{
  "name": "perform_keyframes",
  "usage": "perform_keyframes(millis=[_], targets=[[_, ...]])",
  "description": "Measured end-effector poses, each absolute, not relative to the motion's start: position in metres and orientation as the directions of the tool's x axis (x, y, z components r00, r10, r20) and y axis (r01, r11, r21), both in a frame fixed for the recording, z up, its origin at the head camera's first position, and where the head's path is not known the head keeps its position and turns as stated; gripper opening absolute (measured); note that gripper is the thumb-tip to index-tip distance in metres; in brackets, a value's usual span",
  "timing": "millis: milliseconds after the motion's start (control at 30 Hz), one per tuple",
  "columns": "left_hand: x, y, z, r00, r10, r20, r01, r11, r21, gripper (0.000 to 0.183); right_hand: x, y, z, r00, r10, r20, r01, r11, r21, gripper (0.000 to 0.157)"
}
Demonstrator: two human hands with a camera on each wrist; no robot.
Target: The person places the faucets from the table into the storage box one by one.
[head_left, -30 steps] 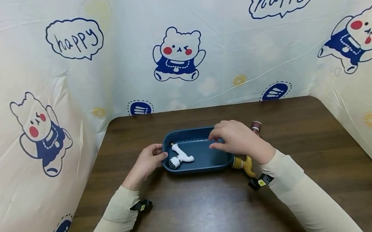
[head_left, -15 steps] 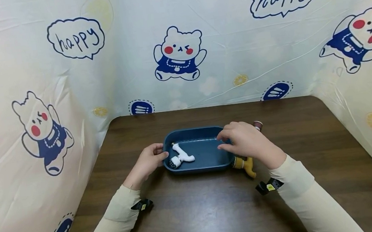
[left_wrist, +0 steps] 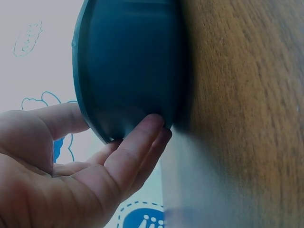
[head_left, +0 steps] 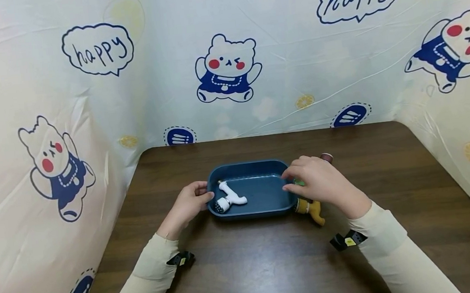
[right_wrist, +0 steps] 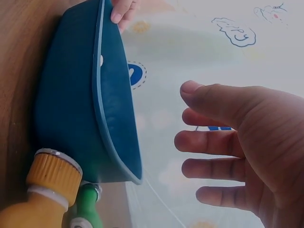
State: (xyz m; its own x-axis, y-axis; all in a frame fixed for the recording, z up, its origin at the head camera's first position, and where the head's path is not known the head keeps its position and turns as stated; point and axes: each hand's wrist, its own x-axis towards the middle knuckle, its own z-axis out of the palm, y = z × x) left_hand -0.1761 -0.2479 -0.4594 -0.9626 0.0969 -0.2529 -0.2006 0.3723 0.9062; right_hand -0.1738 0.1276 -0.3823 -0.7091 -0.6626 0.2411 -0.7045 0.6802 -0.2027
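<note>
Drawing back rightward from over the blue tray [head_left: 248,169], the right hand [head_left: 320,183] now hovers open-fingered beside its right rim, above the yellow fitting [head_left: 310,208]; the left hand [head_left: 189,204] still touches the left wall with straight fingers, white faucet [head_left: 229,198] unmoved inside

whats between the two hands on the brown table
The dark blue oblong plastic tray with a white plastic faucet inside, clearest in the head view; left hand touches its end, right hand hovers open.
</note>
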Motion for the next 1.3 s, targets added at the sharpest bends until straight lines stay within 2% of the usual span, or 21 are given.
perform_keyframes(millis=[567,800,1300], targets=[[-0.174,-0.249,-0.460,-0.960,0.094,-0.264,-0.212,0.370,0.904,0.045,-0.162,0.139,-0.391,-0.722,-0.643,0.257,-0.690,0.698,-0.191,0.027],[-0.158,-0.236,-0.424,-0.954,0.112,-0.277,-0.220,0.367,0.904,0.047,-0.158,0.144,-0.393,-0.728,-0.632,0.265,-0.681,0.711,-0.176,0.026],[-0.164,-0.239,-0.430,-0.952,0.110,-0.284,-0.224,0.380,0.898,0.048,-0.152,0.151,-0.396,-0.732,-0.616,0.292,-0.675,0.712,-0.190,0.024]])
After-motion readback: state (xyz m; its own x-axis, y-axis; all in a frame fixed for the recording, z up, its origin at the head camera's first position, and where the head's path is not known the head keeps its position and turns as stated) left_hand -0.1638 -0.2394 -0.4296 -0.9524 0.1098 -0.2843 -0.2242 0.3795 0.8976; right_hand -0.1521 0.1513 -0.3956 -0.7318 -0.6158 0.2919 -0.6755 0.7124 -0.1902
